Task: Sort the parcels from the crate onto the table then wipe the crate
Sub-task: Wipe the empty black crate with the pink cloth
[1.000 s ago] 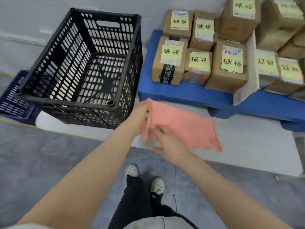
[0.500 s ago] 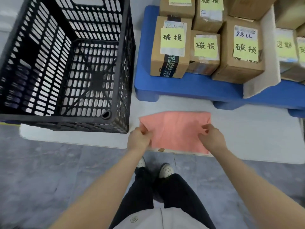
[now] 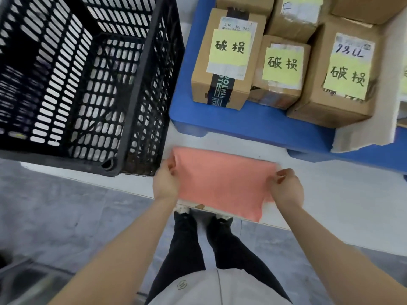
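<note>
Left hand [image 3: 166, 182] pinches left edge of pink cloth [image 3: 220, 183], fingers curled round it. Right hand [image 3: 287, 190] pinches right edge likewise. Cloth spread flat between both hands over near edge of white table [image 3: 341, 205]; whether it touches tabletop, cannot tell. Black slatted crate [image 3: 143, 84] stands on table, just left of cloth. Cardboard parcels [image 3: 226, 62] with yellow handwritten notes sit on blue platform [image 3: 264, 124] beyond cloth, outside crate. Dark trousers [image 3: 187, 249] below table edge.

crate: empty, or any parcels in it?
Empty where visible: the black crate shows only its bare slotted floor and walls; labelled parcels stand on the blue platform beside it. Its far end is out of frame.
</note>
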`<state>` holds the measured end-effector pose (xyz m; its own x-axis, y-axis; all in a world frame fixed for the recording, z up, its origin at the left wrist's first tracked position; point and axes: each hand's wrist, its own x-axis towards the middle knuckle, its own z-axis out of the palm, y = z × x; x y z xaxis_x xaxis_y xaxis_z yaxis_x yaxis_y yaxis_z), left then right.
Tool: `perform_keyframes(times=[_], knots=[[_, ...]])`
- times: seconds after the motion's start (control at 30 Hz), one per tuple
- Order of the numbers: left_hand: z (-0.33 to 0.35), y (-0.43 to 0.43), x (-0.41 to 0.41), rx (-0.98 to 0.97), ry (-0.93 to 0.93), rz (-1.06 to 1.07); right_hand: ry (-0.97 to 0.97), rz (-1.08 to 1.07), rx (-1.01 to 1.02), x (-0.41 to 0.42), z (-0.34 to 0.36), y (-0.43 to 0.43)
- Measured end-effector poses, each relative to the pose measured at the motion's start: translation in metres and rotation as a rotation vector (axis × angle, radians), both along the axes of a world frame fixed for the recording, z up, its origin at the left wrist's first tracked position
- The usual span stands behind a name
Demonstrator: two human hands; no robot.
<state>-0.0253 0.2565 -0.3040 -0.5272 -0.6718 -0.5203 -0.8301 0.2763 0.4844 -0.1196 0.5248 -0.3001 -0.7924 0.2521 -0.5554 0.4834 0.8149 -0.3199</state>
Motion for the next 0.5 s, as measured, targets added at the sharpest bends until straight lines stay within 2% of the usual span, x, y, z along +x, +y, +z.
perform_keyframes(times=[0.23, 0.4, 0.5], knots=[[-0.004, 0.001, -0.002, -0.122, -0.082, -0.051, 0.011, -0.029, -0.134, -0.001, 0.001, -0.004], [-0.007, 0.011, 0.001, -0.277, -0.081, -0.153, -0.178, 0.011, -0.084, 0.003, -0.003, -0.004], [-0.007, 0.016, 0.002, -0.369, -0.102, -0.178, -0.196, 0.036, -0.077, 0.007, -0.004, -0.002]])
